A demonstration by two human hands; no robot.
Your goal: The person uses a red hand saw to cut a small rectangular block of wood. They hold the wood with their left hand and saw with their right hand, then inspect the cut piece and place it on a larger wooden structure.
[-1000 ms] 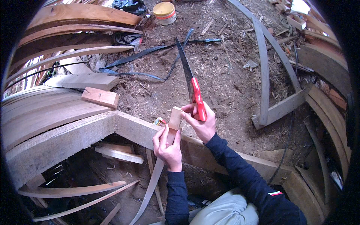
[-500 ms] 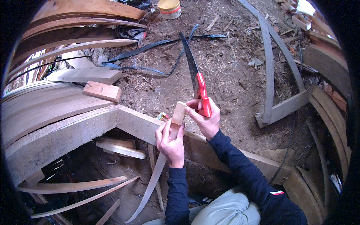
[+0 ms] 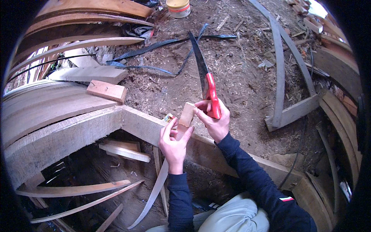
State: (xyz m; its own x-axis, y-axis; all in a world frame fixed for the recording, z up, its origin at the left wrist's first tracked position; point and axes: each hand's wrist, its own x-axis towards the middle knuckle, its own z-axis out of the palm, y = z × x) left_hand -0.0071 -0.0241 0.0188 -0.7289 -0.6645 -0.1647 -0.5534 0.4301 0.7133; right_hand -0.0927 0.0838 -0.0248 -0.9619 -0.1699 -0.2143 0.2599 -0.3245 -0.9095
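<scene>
My left hand (image 3: 174,147) is closed round the upper part of a thin wooden strip (image 3: 154,193), its thumb along one side. Below the hand the strip runs in a bend to the lower left. Above the fingers stands a pale wooden end piece (image 3: 187,113) with a ragged lower edge; whether it is joined to the strip I cannot tell. My right hand (image 3: 217,120) holds a handsaw (image 3: 211,94) by its red handle, the dark blade pointing up and away. The right thumb and fingertips also touch the right edge of the end piece.
A thick timber beam (image 3: 141,125) crosses in front of me. Beside it lies a small colourful packet (image 3: 169,117). A wood block (image 3: 106,91) with nails rests on stacked planks at left. Blue-black strapping (image 3: 154,47), a tub (image 3: 178,9) and joined battens (image 3: 279,73) lie beyond.
The fingers of my left hand have loosened and spread a little around the strip. My right hand and the saw have barely moved; the whole view has shifted slightly.
</scene>
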